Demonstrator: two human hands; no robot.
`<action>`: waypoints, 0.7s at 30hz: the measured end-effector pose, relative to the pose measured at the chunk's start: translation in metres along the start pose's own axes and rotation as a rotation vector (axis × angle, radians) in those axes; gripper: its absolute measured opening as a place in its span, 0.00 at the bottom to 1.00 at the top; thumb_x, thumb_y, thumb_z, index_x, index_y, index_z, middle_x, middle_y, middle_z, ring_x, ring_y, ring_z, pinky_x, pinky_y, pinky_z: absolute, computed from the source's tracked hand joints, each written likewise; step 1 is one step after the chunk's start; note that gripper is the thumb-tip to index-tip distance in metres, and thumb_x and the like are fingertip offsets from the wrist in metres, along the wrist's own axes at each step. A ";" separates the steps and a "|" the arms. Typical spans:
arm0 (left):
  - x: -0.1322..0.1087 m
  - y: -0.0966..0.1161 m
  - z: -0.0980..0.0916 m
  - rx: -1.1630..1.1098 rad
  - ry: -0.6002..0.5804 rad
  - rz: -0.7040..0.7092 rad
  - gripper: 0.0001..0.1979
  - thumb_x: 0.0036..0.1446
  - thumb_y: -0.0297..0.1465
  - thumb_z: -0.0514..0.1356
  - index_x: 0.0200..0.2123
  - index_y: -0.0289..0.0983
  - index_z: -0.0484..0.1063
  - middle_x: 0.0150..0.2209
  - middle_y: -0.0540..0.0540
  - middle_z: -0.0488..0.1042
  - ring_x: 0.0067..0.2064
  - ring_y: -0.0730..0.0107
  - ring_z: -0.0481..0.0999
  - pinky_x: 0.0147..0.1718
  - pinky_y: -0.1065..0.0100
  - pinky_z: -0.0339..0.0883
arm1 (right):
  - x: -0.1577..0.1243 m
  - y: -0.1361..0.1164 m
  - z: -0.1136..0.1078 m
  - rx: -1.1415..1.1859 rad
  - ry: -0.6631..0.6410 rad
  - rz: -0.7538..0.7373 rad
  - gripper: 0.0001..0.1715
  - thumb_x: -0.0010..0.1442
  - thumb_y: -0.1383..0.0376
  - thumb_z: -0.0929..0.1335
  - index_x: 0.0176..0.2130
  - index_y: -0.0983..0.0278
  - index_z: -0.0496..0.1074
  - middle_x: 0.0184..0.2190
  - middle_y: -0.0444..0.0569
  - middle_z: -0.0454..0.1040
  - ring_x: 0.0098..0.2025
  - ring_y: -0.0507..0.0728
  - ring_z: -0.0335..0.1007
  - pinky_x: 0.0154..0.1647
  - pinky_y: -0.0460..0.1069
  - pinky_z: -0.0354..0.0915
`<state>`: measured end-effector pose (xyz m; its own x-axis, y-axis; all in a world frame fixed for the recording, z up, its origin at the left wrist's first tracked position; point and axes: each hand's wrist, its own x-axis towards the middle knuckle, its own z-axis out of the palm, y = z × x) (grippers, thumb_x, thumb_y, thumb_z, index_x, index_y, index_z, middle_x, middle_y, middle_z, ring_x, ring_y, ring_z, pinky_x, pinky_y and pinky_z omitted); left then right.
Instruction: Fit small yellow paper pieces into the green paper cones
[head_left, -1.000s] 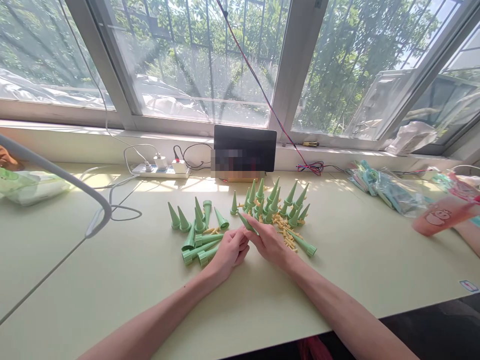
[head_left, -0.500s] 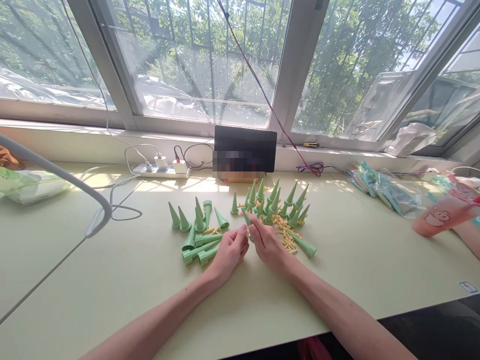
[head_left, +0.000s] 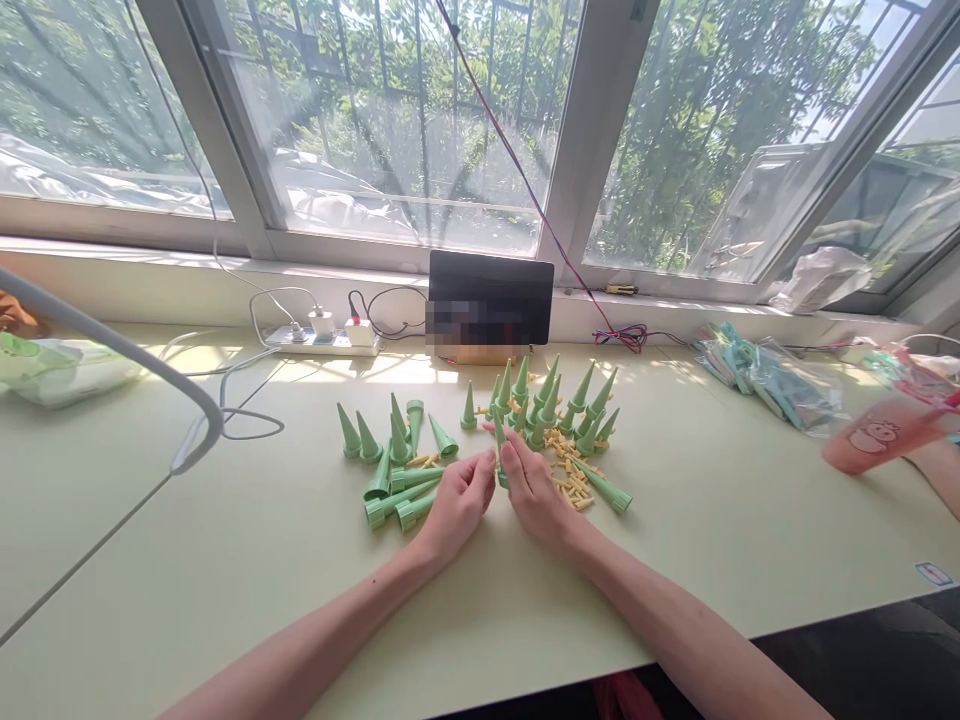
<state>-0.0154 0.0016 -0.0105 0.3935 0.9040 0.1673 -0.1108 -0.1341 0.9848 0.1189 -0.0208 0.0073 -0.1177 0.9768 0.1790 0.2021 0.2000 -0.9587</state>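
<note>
Near the middle of the pale table [head_left: 262, 560], my right hand [head_left: 532, 485] grips a green cone [head_left: 500, 440], its tip pointing up. Close beside it on the left, my left hand [head_left: 465, 490] is closed, fingers curled in; what they hold, if anything, is hidden. Several green cones [head_left: 416, 478] lie or stand left of my left hand, with a few small yellow pieces [head_left: 424, 461] among them. Behind and right of my right hand, several more green cones [head_left: 550, 400] stand upright beside a pile of yellow pieces [head_left: 576, 485]. One cone [head_left: 609, 490] lies on its side there.
A dark tablet [head_left: 491, 295] stands at the back, with a power strip [head_left: 326, 342] to its left. Plastic bags [head_left: 787, 385] and a pink cup [head_left: 874, 435] are at the right, near another person's arm [head_left: 937, 475]. A grey bar [head_left: 135, 355] crosses the left.
The green cone in my right hand has turned from leaning left to nearly upright, and its lower end now shows. My left hand has shifted slightly.
</note>
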 end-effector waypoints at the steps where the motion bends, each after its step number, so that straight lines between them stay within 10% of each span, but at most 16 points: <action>1: 0.000 0.000 0.000 0.020 0.001 0.012 0.25 0.64 0.48 0.52 0.22 0.38 0.53 0.17 0.56 0.50 0.20 0.79 0.48 0.19 0.71 0.44 | 0.000 0.000 0.001 -0.038 0.027 -0.027 0.28 0.70 0.50 0.55 0.61 0.58 0.66 0.24 0.44 0.58 0.25 0.55 0.50 0.35 0.52 0.62; 21: -0.002 0.005 -0.003 0.337 0.041 0.165 0.21 0.67 0.42 0.49 0.23 0.39 0.54 0.19 0.54 0.56 0.22 0.76 0.54 0.23 0.69 0.50 | -0.003 -0.001 0.010 0.072 0.089 -0.010 0.28 0.71 0.49 0.55 0.58 0.61 0.66 0.25 0.43 0.61 0.22 0.50 0.56 0.22 0.46 0.60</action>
<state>-0.0199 0.0004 -0.0064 0.3580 0.8735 0.3299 0.1393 -0.3993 0.9062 0.1096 -0.0242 0.0055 -0.0316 0.9783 0.2050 0.1310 0.2073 -0.9695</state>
